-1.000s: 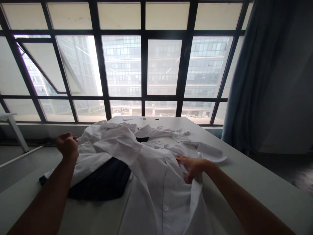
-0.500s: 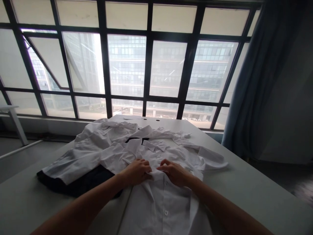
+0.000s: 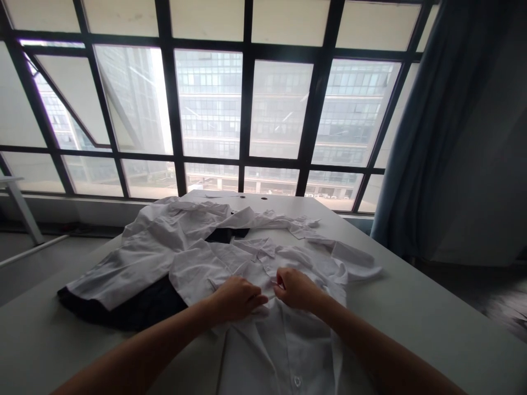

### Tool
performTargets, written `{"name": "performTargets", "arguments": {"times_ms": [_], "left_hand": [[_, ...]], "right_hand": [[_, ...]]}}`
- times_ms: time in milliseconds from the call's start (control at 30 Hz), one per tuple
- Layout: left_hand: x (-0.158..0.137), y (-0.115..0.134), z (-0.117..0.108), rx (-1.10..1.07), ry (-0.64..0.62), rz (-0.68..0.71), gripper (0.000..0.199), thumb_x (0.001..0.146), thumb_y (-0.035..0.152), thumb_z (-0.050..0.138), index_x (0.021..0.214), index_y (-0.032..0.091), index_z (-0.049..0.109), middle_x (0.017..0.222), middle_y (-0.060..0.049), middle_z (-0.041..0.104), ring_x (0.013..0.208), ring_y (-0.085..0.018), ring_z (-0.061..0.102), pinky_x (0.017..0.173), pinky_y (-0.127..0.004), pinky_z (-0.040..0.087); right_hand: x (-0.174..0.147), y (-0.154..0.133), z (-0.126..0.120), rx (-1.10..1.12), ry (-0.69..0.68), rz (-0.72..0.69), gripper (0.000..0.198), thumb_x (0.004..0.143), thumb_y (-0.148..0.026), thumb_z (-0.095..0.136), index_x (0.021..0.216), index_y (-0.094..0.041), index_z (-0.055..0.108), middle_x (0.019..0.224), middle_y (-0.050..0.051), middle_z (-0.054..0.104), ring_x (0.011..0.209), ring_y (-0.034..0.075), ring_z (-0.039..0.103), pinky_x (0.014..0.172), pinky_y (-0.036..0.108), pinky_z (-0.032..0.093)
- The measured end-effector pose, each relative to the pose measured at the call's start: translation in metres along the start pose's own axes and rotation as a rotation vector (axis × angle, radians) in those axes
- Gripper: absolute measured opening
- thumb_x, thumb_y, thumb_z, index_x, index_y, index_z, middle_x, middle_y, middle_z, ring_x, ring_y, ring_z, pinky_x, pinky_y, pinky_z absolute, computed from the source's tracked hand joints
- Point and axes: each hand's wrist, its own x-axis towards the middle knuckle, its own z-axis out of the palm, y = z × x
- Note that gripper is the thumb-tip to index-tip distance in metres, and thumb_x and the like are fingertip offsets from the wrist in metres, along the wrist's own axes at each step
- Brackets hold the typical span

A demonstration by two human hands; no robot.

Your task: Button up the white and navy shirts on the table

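Observation:
A white button-up shirt lies front up on the table, its collar away from me and its lower front towards me. My left hand is closed at the shirt's front edge, left of the button line. Just to the right, my right hand has its fingers curled in a pinch on the same front edge, below the collar. The fingertips and the cloth in them are partly hidden. Lower down, a pale button shows on the placket.
Another crumpled white garment lies to the left, over a dark piece of cloth. The white table reaches towards a wall of black-framed windows. A blue-grey curtain hangs at the right.
Both hands stay at the shirt front; the left has shifted slightly right and nearer to me. The shirt's lower front and its button have moved right and towards me.

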Motion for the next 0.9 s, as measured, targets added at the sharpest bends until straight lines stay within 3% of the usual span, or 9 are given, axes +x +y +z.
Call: {"name": "performTargets", "arguments": {"times_ms": [167, 367, 500, 633, 900], "left_hand": [[0.000, -0.002, 0.004, 0.010, 0.026, -0.118, 0.035, 0.094, 0.041, 0.051, 0.074, 0.018, 0.070, 0.064, -0.005, 0.066, 0.055, -0.015, 0.056, 0.057, -0.026, 0.034], [0.007, 0.004, 0.004, -0.204, 0.133, -0.316, 0.033, 0.092, 0.046, 0.053, 0.106, 0.022, 0.071, 0.081, -0.003, 0.073, 0.070, -0.019, 0.065, 0.065, -0.026, 0.041], [0.014, 0.002, 0.011, -0.297, 0.213, -0.351, 0.033, 0.092, 0.043, 0.050, 0.095, 0.019, 0.072, 0.078, -0.003, 0.072, 0.068, -0.017, 0.063, 0.064, -0.025, 0.041], [0.016, -0.003, 0.017, -0.361, 0.238, -0.358, 0.038, 0.093, 0.041, 0.047, 0.076, 0.017, 0.069, 0.068, -0.002, 0.068, 0.062, -0.014, 0.059, 0.060, -0.023, 0.038], [0.016, -0.004, 0.020, -0.235, 0.250, -0.361, 0.023, 0.089, 0.031, 0.051, 0.084, 0.017, 0.069, 0.075, -0.003, 0.070, 0.067, -0.016, 0.060, 0.061, -0.025, 0.037]], "right_hand": [[0.001, 0.000, 0.000, 0.041, -0.048, 0.031, 0.023, 0.082, -0.025, 0.056, 0.061, -0.016, 0.059, 0.062, 0.006, 0.061, 0.052, 0.012, 0.046, 0.050, 0.026, 0.025], [0.014, 0.011, 0.018, 0.645, 0.140, -0.136, 0.026, 0.088, -0.037, 0.051, 0.074, -0.016, 0.059, 0.058, -0.001, 0.056, 0.051, 0.011, 0.047, 0.051, 0.023, 0.034], [0.019, 0.007, 0.032, 0.829, 0.140, -0.174, 0.026, 0.084, -0.038, 0.055, 0.076, -0.015, 0.062, 0.063, 0.000, 0.059, 0.056, 0.012, 0.048, 0.052, 0.022, 0.037], [0.019, 0.005, 0.034, 0.836, 0.122, -0.171, 0.022, 0.080, -0.035, 0.059, 0.075, -0.014, 0.063, 0.066, 0.001, 0.060, 0.060, 0.012, 0.050, 0.054, 0.022, 0.039], [0.017, 0.007, 0.030, 0.718, 0.085, -0.124, 0.015, 0.075, -0.026, 0.056, 0.068, -0.014, 0.063, 0.059, -0.001, 0.058, 0.055, 0.010, 0.047, 0.052, 0.020, 0.036]]}}
